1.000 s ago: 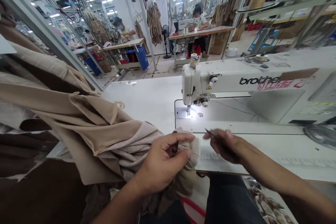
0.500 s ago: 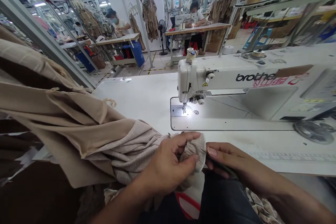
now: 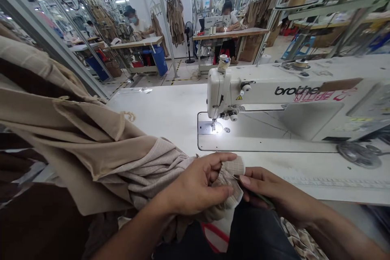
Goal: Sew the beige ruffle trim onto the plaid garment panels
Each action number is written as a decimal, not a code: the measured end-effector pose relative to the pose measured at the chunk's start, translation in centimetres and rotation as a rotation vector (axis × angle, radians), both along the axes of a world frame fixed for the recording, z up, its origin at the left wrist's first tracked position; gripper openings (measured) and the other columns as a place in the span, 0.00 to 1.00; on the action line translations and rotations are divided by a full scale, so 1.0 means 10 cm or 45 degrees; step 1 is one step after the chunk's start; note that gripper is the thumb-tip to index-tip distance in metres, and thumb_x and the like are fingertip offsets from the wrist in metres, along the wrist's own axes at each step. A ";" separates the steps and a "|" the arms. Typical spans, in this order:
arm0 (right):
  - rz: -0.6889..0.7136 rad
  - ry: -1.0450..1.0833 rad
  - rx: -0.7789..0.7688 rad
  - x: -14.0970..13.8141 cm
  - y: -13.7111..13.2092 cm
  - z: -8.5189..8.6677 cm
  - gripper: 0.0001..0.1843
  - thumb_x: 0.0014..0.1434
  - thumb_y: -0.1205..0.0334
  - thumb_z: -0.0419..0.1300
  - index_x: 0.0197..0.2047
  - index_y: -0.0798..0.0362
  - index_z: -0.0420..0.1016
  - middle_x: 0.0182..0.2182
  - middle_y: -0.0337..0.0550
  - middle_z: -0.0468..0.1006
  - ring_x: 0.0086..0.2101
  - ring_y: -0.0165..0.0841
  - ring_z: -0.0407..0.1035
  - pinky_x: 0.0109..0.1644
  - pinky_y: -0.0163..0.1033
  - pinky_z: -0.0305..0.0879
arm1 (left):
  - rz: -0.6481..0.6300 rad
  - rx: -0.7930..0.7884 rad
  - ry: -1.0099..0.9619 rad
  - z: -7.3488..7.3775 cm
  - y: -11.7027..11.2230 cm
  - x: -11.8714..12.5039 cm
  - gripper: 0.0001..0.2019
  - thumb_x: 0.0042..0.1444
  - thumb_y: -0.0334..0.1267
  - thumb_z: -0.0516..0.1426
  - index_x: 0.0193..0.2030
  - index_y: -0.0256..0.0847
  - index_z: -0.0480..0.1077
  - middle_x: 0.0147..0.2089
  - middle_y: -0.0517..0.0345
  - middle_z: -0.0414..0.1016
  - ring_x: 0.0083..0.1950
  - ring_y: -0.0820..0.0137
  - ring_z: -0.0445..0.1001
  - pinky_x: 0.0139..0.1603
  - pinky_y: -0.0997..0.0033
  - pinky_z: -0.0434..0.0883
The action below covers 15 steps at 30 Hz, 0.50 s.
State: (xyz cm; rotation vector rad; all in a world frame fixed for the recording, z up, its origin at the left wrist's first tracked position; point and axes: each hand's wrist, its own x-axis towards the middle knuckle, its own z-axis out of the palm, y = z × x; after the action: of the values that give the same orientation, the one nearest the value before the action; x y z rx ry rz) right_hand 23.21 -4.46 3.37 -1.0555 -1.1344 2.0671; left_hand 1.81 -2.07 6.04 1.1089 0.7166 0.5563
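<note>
My left hand (image 3: 198,187) is closed on the gathered beige cuff (image 3: 233,166) of a checked garment, with thumb and fingers pinching its puckered seam. From the cuff, the striped garment cloth (image 3: 161,162) runs back in folds to the left. Close against the cuff's right edge, my right hand (image 3: 258,187) is closed around slim dark thread snips (image 3: 262,198), largely hidden by the fingers. Their thin tip reaches the cuff's edge. Both hands are over my lap, just in front of the table edge.
A white sewing machine (image 3: 250,89) stands on the white table (image 3: 164,109), its lamp lit at the needle. Brown garments (image 3: 91,126) hang and pile at the left. Beyond the table, two people sit at other machines near a black fan (image 3: 189,32).
The cuff has turned and spread toward the right, showing its puckered seam. My right hand has shifted slightly, and the tip of the snips now shows at the cuff's edge.
</note>
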 end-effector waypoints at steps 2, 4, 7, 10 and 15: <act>0.030 0.064 -0.002 -0.04 0.02 0.00 0.27 0.56 0.39 0.70 0.31 0.56 0.72 0.26 0.36 0.68 0.22 0.22 0.51 0.25 0.34 0.40 | -0.027 -0.048 -0.041 -0.01 0.03 -0.01 0.34 0.51 0.29 0.69 0.65 0.38 0.68 0.42 0.54 0.80 0.40 0.71 0.79 0.41 0.75 0.73; 0.042 0.090 -0.003 -0.07 0.04 0.00 0.27 0.57 0.38 0.69 0.31 0.56 0.71 0.25 0.35 0.66 0.21 0.22 0.49 0.23 0.34 0.38 | -0.012 -0.079 -0.087 -0.02 0.06 -0.04 0.33 0.49 0.29 0.70 0.64 0.39 0.70 0.45 0.53 0.80 0.41 0.71 0.80 0.43 0.74 0.74; 0.050 0.033 0.004 -0.08 0.06 -0.01 0.27 0.60 0.38 0.66 0.30 0.56 0.70 0.24 0.34 0.66 0.20 0.21 0.49 0.22 0.34 0.37 | 0.026 -0.067 -0.115 -0.02 0.08 -0.07 0.35 0.49 0.28 0.71 0.65 0.40 0.69 0.46 0.53 0.80 0.41 0.71 0.80 0.43 0.74 0.75; 0.080 0.040 0.035 -0.09 0.07 -0.01 0.27 0.61 0.39 0.65 0.31 0.56 0.70 0.23 0.34 0.64 0.21 0.22 0.49 0.22 0.32 0.39 | -0.028 -0.074 -0.084 -0.04 0.08 -0.07 0.36 0.48 0.25 0.70 0.65 0.40 0.68 0.50 0.51 0.79 0.37 0.75 0.78 0.40 0.77 0.74; 0.066 0.107 0.060 -0.12 0.07 -0.04 0.27 0.60 0.39 0.66 0.28 0.55 0.68 0.21 0.32 0.61 0.20 0.21 0.46 0.21 0.32 0.37 | -0.117 -0.174 -0.156 -0.11 0.09 -0.02 0.35 0.47 0.24 0.70 0.63 0.43 0.71 0.56 0.50 0.76 0.37 0.76 0.79 0.40 0.77 0.74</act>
State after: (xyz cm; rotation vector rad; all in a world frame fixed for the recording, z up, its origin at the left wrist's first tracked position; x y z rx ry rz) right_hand 22.04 -3.72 2.97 -0.9171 -1.1737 2.0940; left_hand 1.62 -1.20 4.97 0.9673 0.5850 0.4855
